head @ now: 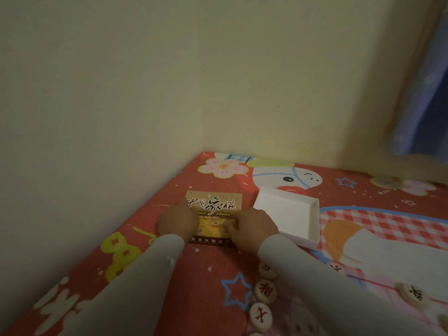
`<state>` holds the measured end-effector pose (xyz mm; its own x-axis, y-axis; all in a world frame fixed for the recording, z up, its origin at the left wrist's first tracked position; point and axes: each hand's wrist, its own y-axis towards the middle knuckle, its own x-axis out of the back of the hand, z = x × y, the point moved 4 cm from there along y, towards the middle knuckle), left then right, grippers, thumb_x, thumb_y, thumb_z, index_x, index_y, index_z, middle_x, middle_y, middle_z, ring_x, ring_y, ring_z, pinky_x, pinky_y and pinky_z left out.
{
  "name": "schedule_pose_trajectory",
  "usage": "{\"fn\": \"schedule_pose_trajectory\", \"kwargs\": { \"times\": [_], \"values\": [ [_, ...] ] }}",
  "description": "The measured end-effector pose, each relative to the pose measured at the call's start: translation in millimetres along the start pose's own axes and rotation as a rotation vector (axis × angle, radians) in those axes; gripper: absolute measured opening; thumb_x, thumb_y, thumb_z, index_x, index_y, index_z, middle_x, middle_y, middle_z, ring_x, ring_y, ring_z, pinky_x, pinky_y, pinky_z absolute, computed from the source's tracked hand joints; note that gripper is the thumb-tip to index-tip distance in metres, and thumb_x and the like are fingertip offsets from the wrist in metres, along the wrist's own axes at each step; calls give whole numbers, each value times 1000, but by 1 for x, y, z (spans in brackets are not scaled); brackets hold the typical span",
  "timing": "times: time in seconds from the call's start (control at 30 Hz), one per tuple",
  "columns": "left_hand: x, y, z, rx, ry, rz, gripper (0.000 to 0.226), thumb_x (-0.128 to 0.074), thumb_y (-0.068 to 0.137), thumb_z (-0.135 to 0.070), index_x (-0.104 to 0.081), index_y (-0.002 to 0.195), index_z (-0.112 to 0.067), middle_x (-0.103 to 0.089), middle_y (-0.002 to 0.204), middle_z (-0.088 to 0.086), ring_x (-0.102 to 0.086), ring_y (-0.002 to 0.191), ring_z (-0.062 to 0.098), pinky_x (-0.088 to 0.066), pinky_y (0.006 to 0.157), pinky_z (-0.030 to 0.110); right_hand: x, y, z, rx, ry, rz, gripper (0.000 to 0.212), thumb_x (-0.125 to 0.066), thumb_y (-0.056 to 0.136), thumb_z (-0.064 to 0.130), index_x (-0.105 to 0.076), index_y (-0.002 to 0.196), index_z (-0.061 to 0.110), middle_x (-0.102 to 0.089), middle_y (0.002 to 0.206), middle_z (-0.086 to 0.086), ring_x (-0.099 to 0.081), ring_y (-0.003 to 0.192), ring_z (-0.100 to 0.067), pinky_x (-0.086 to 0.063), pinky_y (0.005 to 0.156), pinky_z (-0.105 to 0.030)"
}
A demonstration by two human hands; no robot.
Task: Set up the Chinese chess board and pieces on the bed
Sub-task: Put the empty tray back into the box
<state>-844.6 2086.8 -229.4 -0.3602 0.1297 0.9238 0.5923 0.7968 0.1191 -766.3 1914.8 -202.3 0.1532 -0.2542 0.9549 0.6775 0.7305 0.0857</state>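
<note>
A brown printed Chinese chess box lid [215, 204] lies flat on the red patterned bed sheet [208, 267] near the wall corner. My left hand [178, 220] rests on the lid's left edge, fingers over its side. My right hand [254, 224] lies on the lid's right part, fingers curled down onto its surface. Just right of the lid sits the open white box tray [288, 214], looking empty. Round wooden chess pieces lie on the sheet near me: a red-marked one [265, 291], another [261, 316], and one with a dark mark [413, 293] at the right.
Cream walls [121, 105] meet in a corner directly behind the lid. A blue curtain [424, 105] hangs at the upper right. The sheet stretches on to the right and towards me.
</note>
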Motion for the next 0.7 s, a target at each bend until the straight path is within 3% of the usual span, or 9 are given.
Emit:
{"fn": "schedule_pose_trajectory", "kwargs": {
  "times": [0.13, 0.27, 0.43, 0.6, 0.7],
  "values": [
    [4, 0, 2, 33, -86, -33, 32, -47, 92, -21, -47, 121, -7, -62, 118, 22, -57, 110, 41, -46, 86, 41, -3, 1, -1, -23, 25, 18, 42, -39, 90, 49, -63, 116, 25, -66, 112, -8, -58, 103, -31, -49, 89, -39],
    [17, 0, -2, 24, -203, -147, 26, -44, 92, -16, -50, 115, -4, -60, 114, 25, -56, 107, 42, -44, 82, 41, 2, 1, -4, -92, 209, 37, 37, -44, 91, 50, -62, 118, 32, -65, 120, -1, -55, 113, -28, -44, 97, -39],
    [48, -2, -22, -28, -386, -315, 27, -48, 91, -17, -54, 112, -3, -62, 111, 24, -56, 105, 41, -44, 83, 42, 30, 0, -9, -35, 541, -158, 35, -51, 93, 40, -62, 123, 24, -62, 121, 1, -59, 106, -19, -45, 94, -30],
    [28, 1, -72, -97, -601, -19, 36, -57, 86, -22, -56, 121, -16, -62, 123, 7, -56, 114, 28, -42, 94, 33, 51, -3, -58, -107, 615, -344, 30, -54, 92, 36, -66, 114, 20, -62, 119, -2, -57, 107, -17, -47, 97, -38],
    [6, -6, -105, -144, -689, 181, 45, -59, 81, -28, -54, 125, -22, -59, 129, -1, -56, 115, 21, -43, 101, 37, 58, -14, -96, -148, 591, -387, 26, -53, 91, 30, -68, 112, 26, -65, 114, 3, -58, 106, -13, -49, 94, -37]
  ]
}}
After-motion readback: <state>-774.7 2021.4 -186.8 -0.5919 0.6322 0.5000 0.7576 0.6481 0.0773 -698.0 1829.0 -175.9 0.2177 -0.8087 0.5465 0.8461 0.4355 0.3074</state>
